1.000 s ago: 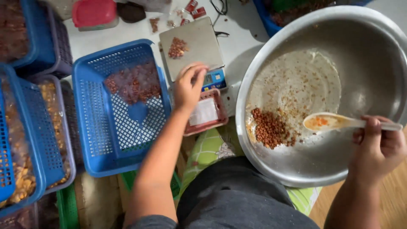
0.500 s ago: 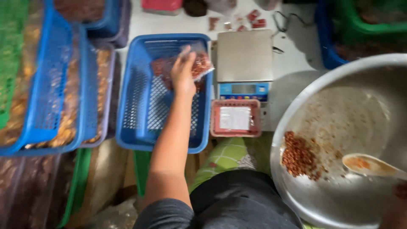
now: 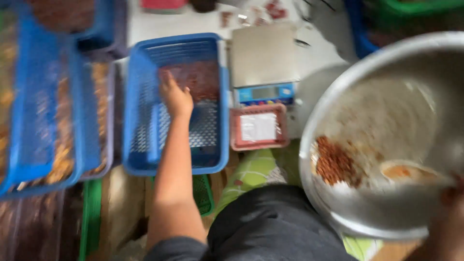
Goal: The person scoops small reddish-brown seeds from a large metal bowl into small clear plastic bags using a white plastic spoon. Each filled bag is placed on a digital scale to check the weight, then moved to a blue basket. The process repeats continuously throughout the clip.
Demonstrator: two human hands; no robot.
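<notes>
Head view: the left hand [image 3: 175, 98] reaches into the blue perforated plastic basket [image 3: 140, 121], resting on the reddish packets [image 3: 198, 77] piled at its far end; blur hides whether the fingers grip one. The right hand [image 3: 447, 203], barely in frame, appears to hold the handle of a pale spoon [image 3: 406, 171] inside the large round steel bowl [image 3: 338, 96], though its grip cannot be told. A small heap of reddish-brown mix [image 3: 336, 164] remains in the bowl, so most seems portioned. The silver weighing scale [image 3: 263, 55] stands bare, with a small red tray [image 3: 258, 128] just before it.
</notes>
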